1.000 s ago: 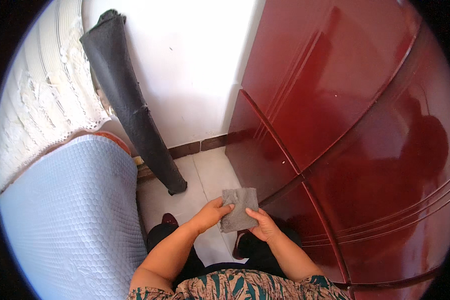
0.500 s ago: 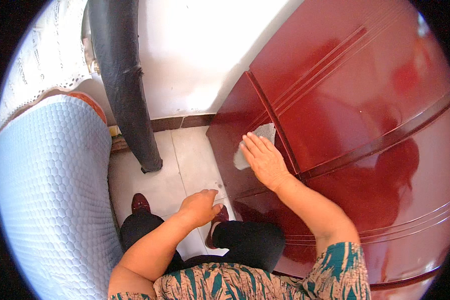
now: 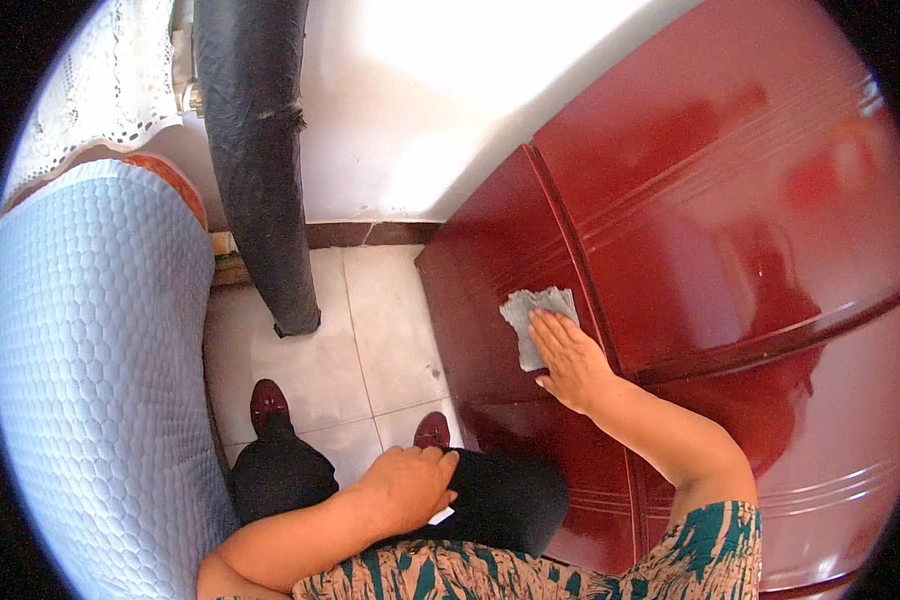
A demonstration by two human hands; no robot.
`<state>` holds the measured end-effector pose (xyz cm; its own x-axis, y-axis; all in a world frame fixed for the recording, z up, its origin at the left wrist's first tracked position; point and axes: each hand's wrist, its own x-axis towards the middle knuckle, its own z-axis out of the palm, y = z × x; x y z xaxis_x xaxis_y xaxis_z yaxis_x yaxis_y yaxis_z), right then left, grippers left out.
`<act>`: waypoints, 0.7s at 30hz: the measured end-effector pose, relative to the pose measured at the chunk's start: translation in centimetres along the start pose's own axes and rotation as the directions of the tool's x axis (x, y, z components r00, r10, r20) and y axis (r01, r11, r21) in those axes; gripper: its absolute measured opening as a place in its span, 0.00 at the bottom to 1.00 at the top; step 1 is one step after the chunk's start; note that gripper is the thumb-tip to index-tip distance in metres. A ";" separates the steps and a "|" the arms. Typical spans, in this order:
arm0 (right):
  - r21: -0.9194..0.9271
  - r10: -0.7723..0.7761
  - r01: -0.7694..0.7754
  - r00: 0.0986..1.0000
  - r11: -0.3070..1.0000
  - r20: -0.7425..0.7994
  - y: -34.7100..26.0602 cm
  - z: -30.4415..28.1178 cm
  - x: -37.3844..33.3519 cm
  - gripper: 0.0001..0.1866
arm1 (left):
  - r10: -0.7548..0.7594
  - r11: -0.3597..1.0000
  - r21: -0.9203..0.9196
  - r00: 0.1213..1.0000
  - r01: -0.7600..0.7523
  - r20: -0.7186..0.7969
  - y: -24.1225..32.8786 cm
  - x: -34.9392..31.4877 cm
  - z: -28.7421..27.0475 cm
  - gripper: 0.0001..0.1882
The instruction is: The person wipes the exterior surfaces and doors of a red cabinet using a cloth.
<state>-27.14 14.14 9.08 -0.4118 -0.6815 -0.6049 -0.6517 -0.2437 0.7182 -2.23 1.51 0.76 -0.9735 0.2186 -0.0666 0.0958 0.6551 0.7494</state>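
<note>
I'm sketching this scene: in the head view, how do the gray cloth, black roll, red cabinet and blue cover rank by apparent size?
1. Red cabinet
2. Blue cover
3. Black roll
4. Gray cloth, partly hidden by the right hand

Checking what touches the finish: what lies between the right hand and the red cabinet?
In the head view, a grey cloth lies between the right hand and the red cabinet.

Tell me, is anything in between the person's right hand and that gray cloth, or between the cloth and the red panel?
Nothing visible is: the right hand lies on the gray cloth, which appears to rest directly against the glossy dark red panel. The left hand is clear of it.
</note>
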 end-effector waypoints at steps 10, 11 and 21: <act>-0.049 0.333 -0.337 0.939 0.940 -0.086 7.6 -4.0 15.2 0.39 | 0.028 0.994 -0.107 0.999 -0.032 -0.039 -0.5 -1.3 -3.1 0.28; -0.001 0.372 -0.374 0.924 0.927 -0.092 7.8 -4.4 16.3 0.39 | 0.022 0.990 -0.138 0.999 -0.027 -0.041 -0.3 -1.4 -3.8 0.28; -0.122 0.174 -0.184 0.981 0.975 -0.088 1.6 -0.1 20.2 0.38 | -0.095 0.988 -0.141 0.975 0.068 -0.201 -0.8 -1.7 -5.8 0.27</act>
<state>-36.50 -0.09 -1.99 -0.4611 -0.7719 -0.4378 -0.4819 -0.1964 0.8539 -1.81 -3.55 4.10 -1.0000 0.0049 -0.0039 -0.0004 0.5600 0.8285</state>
